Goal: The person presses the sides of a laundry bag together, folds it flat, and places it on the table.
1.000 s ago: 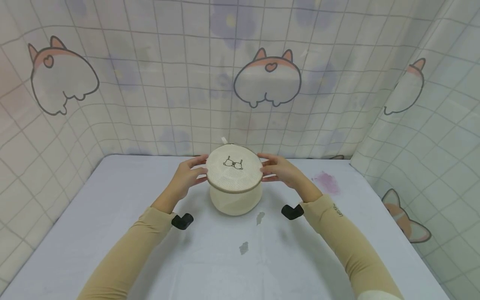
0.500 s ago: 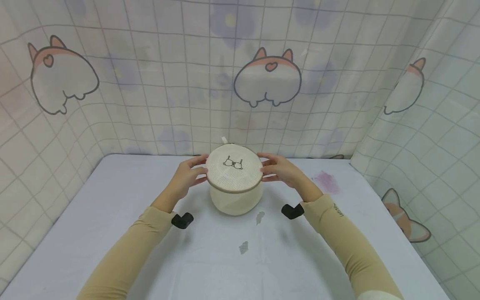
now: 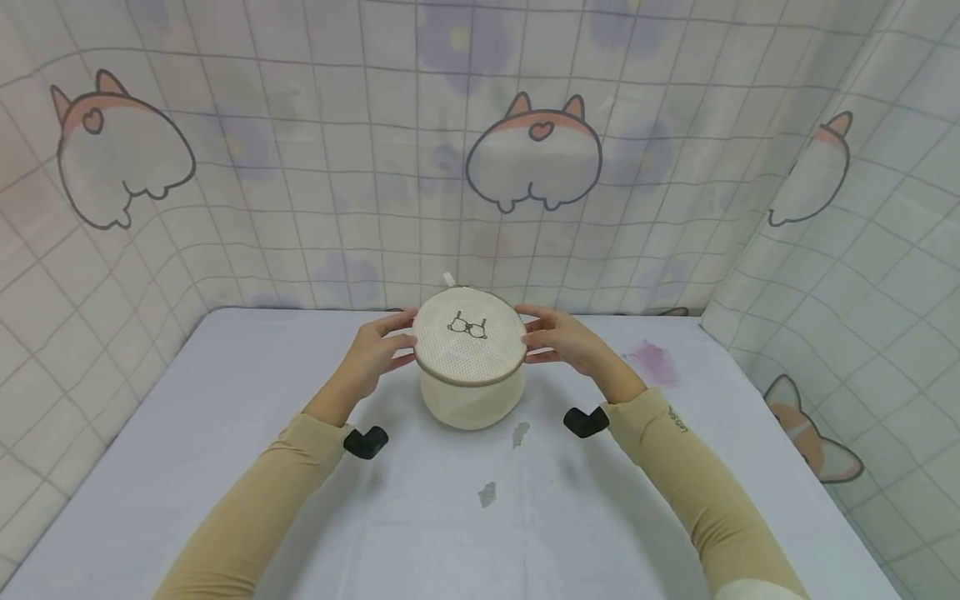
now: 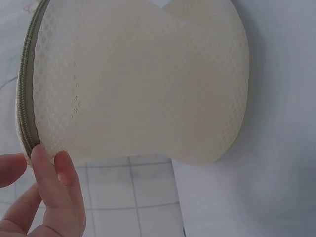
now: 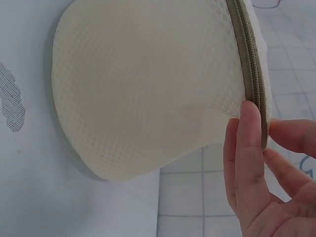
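A round cream mesh laundry bag (image 3: 470, 404) stands upright on the table, its flat top printed with a dark line drawing. My left hand (image 3: 367, 354) holds the left side of its top rim, and my right hand (image 3: 562, 342) holds the right side. In the left wrist view, fingertips pinch the edge beside a greenish-brown zipper (image 4: 25, 94). Fingers lie on both sides of the zipper (image 5: 252, 64) in the right wrist view too. The mesh wall sags inward between rim and base. A small white tag (image 3: 448, 280) sticks up at the back of the rim.
The table (image 3: 420, 533) has a white cover with two grey patches (image 3: 487, 494) in front of the bag and a pink stain (image 3: 654, 363) to the right. A checked curtain (image 3: 337, 208) with cartoon corgis hangs behind and at both sides.
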`<action>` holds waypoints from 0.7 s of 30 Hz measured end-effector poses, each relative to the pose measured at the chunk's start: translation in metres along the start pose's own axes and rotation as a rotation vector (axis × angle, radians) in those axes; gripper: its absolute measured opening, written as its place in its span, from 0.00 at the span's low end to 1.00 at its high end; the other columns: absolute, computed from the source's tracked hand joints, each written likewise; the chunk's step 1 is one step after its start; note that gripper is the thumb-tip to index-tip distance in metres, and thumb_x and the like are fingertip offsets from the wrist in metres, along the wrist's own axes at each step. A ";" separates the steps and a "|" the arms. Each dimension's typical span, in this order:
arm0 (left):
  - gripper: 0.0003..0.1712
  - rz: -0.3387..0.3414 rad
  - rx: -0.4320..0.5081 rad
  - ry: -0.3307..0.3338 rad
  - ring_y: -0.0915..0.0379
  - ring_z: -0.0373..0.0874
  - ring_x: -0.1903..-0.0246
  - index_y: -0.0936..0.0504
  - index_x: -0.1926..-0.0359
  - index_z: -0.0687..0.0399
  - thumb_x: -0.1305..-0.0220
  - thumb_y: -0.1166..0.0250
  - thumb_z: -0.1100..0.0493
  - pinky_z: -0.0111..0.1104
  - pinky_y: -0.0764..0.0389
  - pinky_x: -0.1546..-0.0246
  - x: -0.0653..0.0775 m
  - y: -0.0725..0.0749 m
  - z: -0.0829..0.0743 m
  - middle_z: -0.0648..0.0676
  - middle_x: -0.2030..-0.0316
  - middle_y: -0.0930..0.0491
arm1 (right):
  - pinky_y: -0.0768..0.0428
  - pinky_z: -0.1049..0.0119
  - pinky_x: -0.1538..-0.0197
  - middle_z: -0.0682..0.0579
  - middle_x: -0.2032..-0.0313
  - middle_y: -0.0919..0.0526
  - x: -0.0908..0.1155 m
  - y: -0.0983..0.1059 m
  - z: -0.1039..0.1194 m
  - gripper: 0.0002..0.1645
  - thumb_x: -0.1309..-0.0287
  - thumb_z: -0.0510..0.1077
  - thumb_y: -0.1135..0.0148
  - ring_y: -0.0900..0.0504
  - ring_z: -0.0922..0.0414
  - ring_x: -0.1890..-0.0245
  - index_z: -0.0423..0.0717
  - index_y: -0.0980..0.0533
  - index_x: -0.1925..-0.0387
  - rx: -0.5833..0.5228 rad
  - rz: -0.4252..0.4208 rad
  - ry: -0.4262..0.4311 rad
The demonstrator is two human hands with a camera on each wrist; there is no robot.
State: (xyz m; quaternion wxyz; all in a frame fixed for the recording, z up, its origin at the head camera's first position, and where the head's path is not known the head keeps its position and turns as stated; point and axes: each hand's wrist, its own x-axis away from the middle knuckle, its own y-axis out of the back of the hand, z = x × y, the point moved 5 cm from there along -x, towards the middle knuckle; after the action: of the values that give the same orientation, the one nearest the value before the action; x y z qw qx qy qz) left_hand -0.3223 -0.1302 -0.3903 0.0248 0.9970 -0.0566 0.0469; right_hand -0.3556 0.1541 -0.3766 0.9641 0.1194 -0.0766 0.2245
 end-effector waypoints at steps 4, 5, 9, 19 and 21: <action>0.34 0.005 0.005 0.001 0.31 0.52 0.38 0.36 0.23 0.59 0.29 0.45 0.70 0.41 0.24 0.38 0.001 0.000 0.000 0.62 0.28 0.36 | 0.16 0.56 0.46 0.41 0.44 0.27 0.000 0.000 -0.001 0.40 0.30 0.32 0.42 0.18 0.54 0.56 0.43 0.44 0.21 0.009 -0.002 -0.001; 0.34 0.005 0.008 0.002 0.30 0.51 0.39 0.36 0.23 0.59 0.29 0.45 0.70 0.41 0.24 0.38 0.002 -0.001 -0.001 0.62 0.28 0.36 | 0.16 0.56 0.46 0.41 0.44 0.27 -0.001 0.000 -0.001 0.40 0.30 0.32 0.42 0.18 0.55 0.56 0.43 0.44 0.21 0.011 -0.003 -0.001; 0.34 0.010 0.012 0.001 0.30 0.50 0.40 0.36 0.23 0.59 0.29 0.44 0.70 0.41 0.24 0.38 0.002 -0.001 -0.001 0.62 0.28 0.36 | 0.16 0.56 0.46 0.41 0.44 0.26 0.000 0.000 -0.002 0.41 0.30 0.32 0.42 0.18 0.55 0.56 0.43 0.43 0.21 0.009 -0.006 0.001; 0.34 0.002 0.027 0.012 0.28 0.47 0.43 0.35 0.23 0.56 0.29 0.44 0.70 0.40 0.23 0.38 0.003 0.000 0.003 0.61 0.28 0.34 | 0.16 0.56 0.46 0.38 0.41 0.27 0.000 -0.002 -0.003 0.41 0.31 0.31 0.42 0.18 0.53 0.54 0.44 0.43 0.21 0.007 -0.004 -0.005; 0.34 0.001 0.024 0.013 0.28 0.47 0.44 0.34 0.24 0.57 0.29 0.44 0.70 0.39 0.23 0.39 0.002 0.000 0.003 0.61 0.29 0.34 | 0.16 0.56 0.46 0.38 0.41 0.27 0.000 -0.002 -0.003 0.41 0.31 0.31 0.42 0.18 0.53 0.54 0.43 0.44 0.21 0.003 -0.009 -0.007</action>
State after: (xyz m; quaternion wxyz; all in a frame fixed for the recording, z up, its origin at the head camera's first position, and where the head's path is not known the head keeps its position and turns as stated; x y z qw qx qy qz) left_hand -0.3197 -0.1307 -0.3935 0.0131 0.9968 -0.0565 0.0541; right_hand -0.3541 0.1534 -0.3800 0.9647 0.1219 -0.0794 0.2196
